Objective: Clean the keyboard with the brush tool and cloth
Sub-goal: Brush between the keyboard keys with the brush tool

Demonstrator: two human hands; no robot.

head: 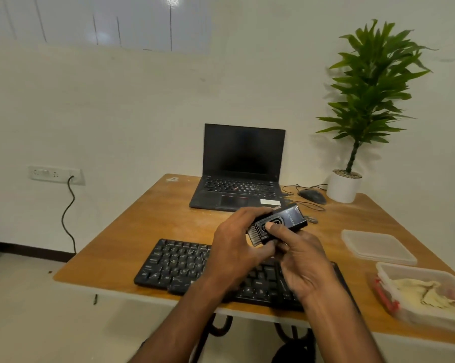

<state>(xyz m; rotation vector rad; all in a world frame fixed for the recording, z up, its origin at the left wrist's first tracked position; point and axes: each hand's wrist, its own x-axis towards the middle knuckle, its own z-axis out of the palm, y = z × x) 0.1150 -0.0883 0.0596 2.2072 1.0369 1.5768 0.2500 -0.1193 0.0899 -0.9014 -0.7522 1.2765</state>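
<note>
- Head view looks down at a wooden table (147, 221) set against a pale wall.
- Both hands hold a small black brush tool (278, 224) in the air above the far edge of the keyboard (174, 265).
- Left hand (236, 247) grasps the tool's left end, fingers curled over its top and under its bristle side.
- Right hand (299, 258) grips the tool from below, its thumb pressed on a round spot on the tool's face.
- Short bristles show along the tool's left edge, just beside the left fingers.
- Black keyboard lies flat near the front edge of the table, partly hidden under both forearms.
- Cloth (428, 294), pale yellow and crumpled, lies inside a clear plastic box (386, 273) at the right front of the table, well apart from the hands.
- Something red shows along the box's left side; what it is cannot be told.
- Clear lid (378, 244) lies flat on the table just behind the box.
- Open black laptop (242, 166) with a dark screen stands at the back of the table.
- Black wired mouse (312, 196) sits to the right of the laptop, near a white pot holding a green plant (367, 87).
- Wall socket (56, 175) on the left has a black cable hanging from it.
</note>
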